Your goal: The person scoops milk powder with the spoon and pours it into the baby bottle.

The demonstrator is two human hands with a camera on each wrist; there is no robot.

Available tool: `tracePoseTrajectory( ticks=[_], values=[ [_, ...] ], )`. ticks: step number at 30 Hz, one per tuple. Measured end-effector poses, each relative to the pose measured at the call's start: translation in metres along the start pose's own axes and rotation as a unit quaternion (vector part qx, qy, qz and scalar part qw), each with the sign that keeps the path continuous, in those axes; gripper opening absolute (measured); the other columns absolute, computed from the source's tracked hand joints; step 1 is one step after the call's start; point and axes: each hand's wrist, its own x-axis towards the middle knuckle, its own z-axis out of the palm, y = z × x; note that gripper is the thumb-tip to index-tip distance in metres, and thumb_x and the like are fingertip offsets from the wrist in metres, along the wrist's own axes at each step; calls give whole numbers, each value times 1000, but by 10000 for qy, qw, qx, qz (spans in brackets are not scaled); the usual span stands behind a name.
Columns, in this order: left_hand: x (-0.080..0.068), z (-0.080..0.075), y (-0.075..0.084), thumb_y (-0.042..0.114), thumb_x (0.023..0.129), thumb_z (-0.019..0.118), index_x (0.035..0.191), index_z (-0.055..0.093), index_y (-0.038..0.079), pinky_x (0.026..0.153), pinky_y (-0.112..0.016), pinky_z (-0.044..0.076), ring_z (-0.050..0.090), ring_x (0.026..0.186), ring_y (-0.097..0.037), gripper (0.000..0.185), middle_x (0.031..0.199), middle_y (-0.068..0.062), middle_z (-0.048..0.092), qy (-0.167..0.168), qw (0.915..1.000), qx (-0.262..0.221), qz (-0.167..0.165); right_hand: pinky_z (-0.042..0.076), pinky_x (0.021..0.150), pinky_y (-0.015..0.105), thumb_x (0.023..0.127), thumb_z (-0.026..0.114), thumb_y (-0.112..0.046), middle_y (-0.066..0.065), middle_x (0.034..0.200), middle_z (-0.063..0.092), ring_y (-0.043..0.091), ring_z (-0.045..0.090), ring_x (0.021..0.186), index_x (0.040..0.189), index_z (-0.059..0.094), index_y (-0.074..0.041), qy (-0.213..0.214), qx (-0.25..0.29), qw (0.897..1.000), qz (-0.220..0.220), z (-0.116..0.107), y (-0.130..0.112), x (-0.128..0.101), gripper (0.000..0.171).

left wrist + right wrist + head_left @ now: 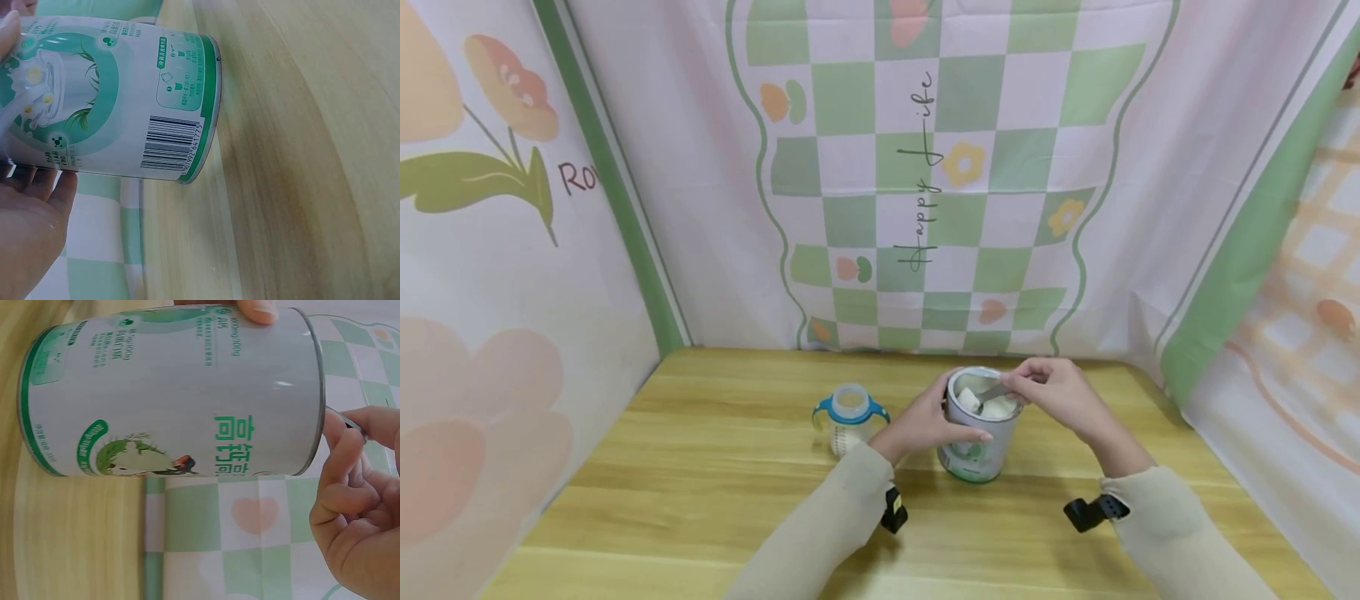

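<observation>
A white and green milk powder tin (981, 458) has its top off, and white powder with pale lumps (997, 408) shows inside. My left hand (925, 423) grips the tin from its left side, the thumb lying across the front. Its fingers also appear around the tin (112, 94) in the left wrist view. With thumb and fingertips, my right hand (1063, 398) pinches the handle of a metal spoon (995, 392) over the rim; the spoon reaches down into the powder. The right wrist view shows only the handle's end, by the fingers of the right hand (359, 500).
A clear baby bottle (848, 437) with a blue collar and two blue handles stands left of the tin, partly behind my left wrist. Everything stands on a wood-grain table (700, 467). A checked green and white curtain (917, 208) hangs along its back edge.
</observation>
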Motion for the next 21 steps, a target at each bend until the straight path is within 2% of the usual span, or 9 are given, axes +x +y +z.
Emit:
tracePoseTrajectory(
  ticks=[4,8,14,21],
  values=[
    [0,0,1,32,81,87,149,35,38,100,-42,44,53,117,-6,85,132,16,51,8,10000,13,-42,48,63,29,98,67,-34,7,83,72,18,62,74,96,73,-1,261,-42,9996,-73,2,3,-3,33],
    [0,-1,1,32,81,86,148,35,38,99,-42,44,54,116,-6,85,131,16,52,3,10000,33,-31,44,55,28,97,68,-36,4,75,66,16,55,66,93,73,-5,490,-329,9978,-309,4,6,-6,32],
    [-1,-1,1,32,81,87,148,36,38,99,-42,45,54,115,-6,84,130,16,53,16,10000,52,-13,42,52,28,97,69,-36,2,70,59,16,51,62,91,73,-8,753,-627,9938,-521,7,6,-9,29],
    [-2,0,2,33,80,87,149,36,37,99,-44,45,54,117,-7,86,132,16,52,44,9999,81,-83,41,51,27,96,71,-32,2,70,59,15,51,61,90,74,-8,962,-668,9913,-595,7,7,-10,26]
  ],
)
